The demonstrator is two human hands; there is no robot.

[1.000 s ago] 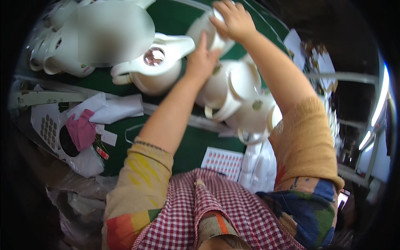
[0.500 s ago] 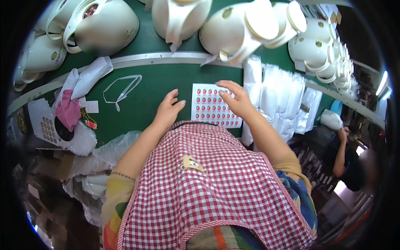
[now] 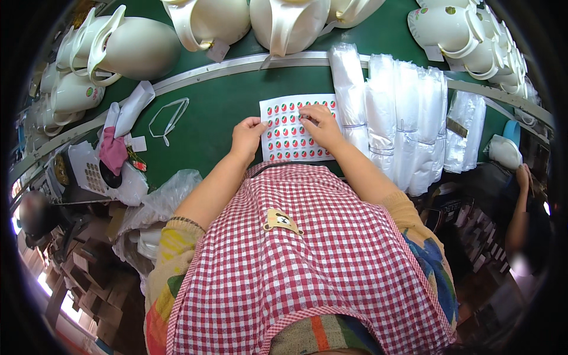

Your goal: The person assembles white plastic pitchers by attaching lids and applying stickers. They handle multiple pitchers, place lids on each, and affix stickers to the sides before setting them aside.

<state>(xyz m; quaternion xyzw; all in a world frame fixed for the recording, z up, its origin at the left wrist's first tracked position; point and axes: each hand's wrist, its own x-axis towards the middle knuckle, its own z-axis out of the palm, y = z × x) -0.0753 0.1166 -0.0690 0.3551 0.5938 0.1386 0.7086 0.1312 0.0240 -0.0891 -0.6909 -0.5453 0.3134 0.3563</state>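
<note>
A white sheet of small red-and-green oval stickers [image 3: 290, 145] lies on the green work surface [image 3: 207, 127] in front of me. My left hand [image 3: 247, 137] is at its left edge, thumb and forefinger closed on the paper's margin. Over the sheet's right half rests my right hand [image 3: 322, 125], fingers bent and fingertips on the rows of stickers. A gap shows between its thumb and forefinger, and no object can be seen between them.
Bundled clear plastic bags [image 3: 381, 112] lie right of the sheet. Cream kettle-like pots [image 3: 284, 23] line the far side behind a metal rail [image 3: 231, 64]. A white strap loop [image 3: 168, 121] and pink cloth [image 3: 112, 148] lie left. Another person's arm [image 3: 519, 207] shows at right.
My left hand has moved onto the sheet's left edge and closed on it. My right hand has lowered its fingers onto the stickers. The whole view has shifted slightly.
</note>
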